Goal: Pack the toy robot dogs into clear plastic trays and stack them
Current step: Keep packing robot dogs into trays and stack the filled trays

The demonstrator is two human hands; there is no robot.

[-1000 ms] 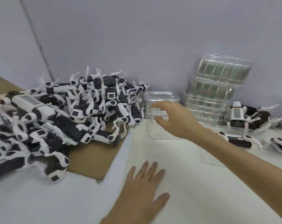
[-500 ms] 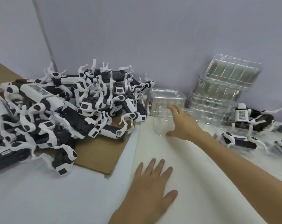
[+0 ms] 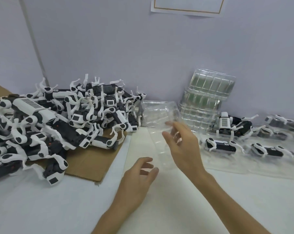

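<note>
A big heap of black-and-white toy robot dogs [image 3: 62, 125] lies at the left, partly on a cardboard sheet [image 3: 90, 159]. My right hand [image 3: 183, 146] holds a clear plastic tray [image 3: 159, 119] tilted up above the white table, fingers curled round its right edge. Just below the tray's near end, my left hand [image 3: 137, 179] hovers with its fingers loosely spread, holding nothing. A stack of empty clear trays [image 3: 205, 102] leans against the wall behind. Packed dogs in trays [image 3: 220, 146] lie at the right.
More packed and loose dogs [image 3: 267, 149] stretch along the right side of the table [image 3: 41, 208]. A framed paper [image 3: 186, 5] hangs on the lilac wall. A smaller clear tray pile [image 3: 143, 112] sits between the heap and the tall stack.
My right hand has lifted a clear tray off the pile and drawn it toward me. My left hand has risen from the table toward the tray. The camera tilted up.
</note>
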